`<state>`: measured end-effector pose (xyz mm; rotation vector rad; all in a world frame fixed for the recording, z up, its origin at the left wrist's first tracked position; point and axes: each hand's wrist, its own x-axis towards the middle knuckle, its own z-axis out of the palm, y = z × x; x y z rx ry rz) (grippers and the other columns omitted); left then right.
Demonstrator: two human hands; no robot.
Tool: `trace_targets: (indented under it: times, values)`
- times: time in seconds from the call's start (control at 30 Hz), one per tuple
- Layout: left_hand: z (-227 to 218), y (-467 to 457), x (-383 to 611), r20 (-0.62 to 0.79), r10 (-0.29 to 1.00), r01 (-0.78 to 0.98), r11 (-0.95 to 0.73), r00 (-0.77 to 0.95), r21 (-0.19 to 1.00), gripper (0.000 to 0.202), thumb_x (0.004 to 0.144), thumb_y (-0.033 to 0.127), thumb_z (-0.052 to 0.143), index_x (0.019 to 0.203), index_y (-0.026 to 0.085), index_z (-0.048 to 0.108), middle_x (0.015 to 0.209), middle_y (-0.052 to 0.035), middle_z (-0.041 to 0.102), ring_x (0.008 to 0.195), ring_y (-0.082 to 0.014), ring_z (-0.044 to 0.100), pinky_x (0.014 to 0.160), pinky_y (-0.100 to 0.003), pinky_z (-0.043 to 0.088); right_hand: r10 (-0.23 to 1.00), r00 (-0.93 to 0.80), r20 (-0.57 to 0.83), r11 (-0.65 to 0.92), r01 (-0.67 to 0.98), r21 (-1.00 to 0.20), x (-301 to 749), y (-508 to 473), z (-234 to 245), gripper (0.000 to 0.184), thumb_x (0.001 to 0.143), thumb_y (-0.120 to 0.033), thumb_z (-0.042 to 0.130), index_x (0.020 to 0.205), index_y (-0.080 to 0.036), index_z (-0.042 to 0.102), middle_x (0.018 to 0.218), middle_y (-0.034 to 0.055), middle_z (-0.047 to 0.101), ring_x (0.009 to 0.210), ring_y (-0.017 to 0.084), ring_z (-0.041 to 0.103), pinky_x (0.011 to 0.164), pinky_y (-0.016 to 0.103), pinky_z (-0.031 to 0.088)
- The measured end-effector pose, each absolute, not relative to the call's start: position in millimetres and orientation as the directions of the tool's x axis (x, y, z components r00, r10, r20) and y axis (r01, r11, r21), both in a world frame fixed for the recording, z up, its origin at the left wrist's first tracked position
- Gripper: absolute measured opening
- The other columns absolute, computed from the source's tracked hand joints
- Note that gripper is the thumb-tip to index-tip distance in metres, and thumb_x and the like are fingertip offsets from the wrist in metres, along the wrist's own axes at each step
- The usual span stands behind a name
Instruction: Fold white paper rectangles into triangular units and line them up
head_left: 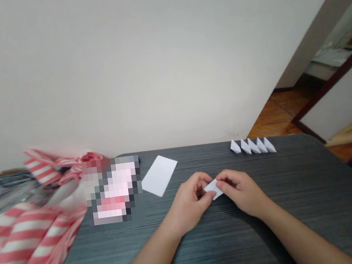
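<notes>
A small piece of folded white paper [214,189] is held between both hands above the dark table. My left hand [193,201] pinches its left corner with thumb and fingers. On the other side, my right hand [240,190] grips the right edge, thumb on top. Fingertips hide part of the paper, so its full shape cannot be made out. To the left of my hands lies a flat white sheet of paper [160,175]. Several folded white paper pieces [253,146], pointed at the top, stand in a row near the table's back edge on the right.
The dark wood-grain table [302,202] meets a pale wall [160,64] at the back. A blurred-out, phone-like device [115,189] lies at the left. Red-and-white striped cloth [31,237] is heaped beside the table's left edge. A doorway with tiled floor [274,112] is at the right.
</notes>
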<state>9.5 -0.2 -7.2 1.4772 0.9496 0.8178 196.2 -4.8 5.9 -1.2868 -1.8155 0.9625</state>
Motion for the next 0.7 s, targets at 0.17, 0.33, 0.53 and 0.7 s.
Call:
trace_targets:
  times: [0.17,0.33,0.53,0.7]
  values:
    - [-7.1,-0.5,9.8,-0.025,0.900,0.110,-0.026,0.436,0.994,0.018,0.083,0.021,0.062,0.100,0.019,0.057,0.073,0.0038,0.056,0.064,-0.0108,0.052,0.059,-0.021,0.038,0.957,-0.258,0.130,0.241,0.470,-0.849,195.2,-6.0,7.5,0.019,0.089,-0.022,0.056,0.071,-0.019,0.059,0.067,-0.0007,0.060,0.064,0.015,0.056,0.062,0.025,0.041]
    - [-6.9,-0.8,9.9,-0.034,0.899,0.085,-0.003,0.437,0.996,0.018,0.083,0.020,0.063,0.100,0.019,0.056,0.074,0.0032,0.056,0.065,-0.0112,0.053,0.060,-0.022,0.039,0.963,-0.240,0.122,0.227,0.481,-0.847,194.5,-5.6,8.7,0.019,0.090,-0.021,0.055,0.071,-0.019,0.058,0.067,-0.0008,0.060,0.064,0.015,0.055,0.061,0.025,0.040]
    - [-2.7,0.6,12.1,-0.037,0.908,-0.002,0.041,0.417,0.999,0.017,0.083,0.019,0.063,0.097,0.018,0.054,0.074,0.0033,0.054,0.067,-0.0110,0.051,0.063,-0.022,0.039,0.953,-0.287,0.102,0.233,0.472,-0.850,197.6,-6.3,10.5,0.014,0.089,-0.022,0.056,0.080,-0.018,0.066,0.072,0.0008,0.065,0.068,0.016,0.058,0.065,0.025,0.042]
    - [-0.8,0.1,12.9,-0.048,0.908,-0.007,0.056,0.415,0.998,0.018,0.082,0.018,0.064,0.097,0.018,0.054,0.075,0.0026,0.055,0.069,-0.0120,0.052,0.064,-0.023,0.039,0.955,-0.280,0.092,0.234,0.530,-0.815,197.8,-7.3,12.2,0.026,0.089,-0.023,0.056,0.065,-0.018,0.060,0.062,-0.0010,0.060,0.060,0.014,0.055,0.060,0.024,0.038]
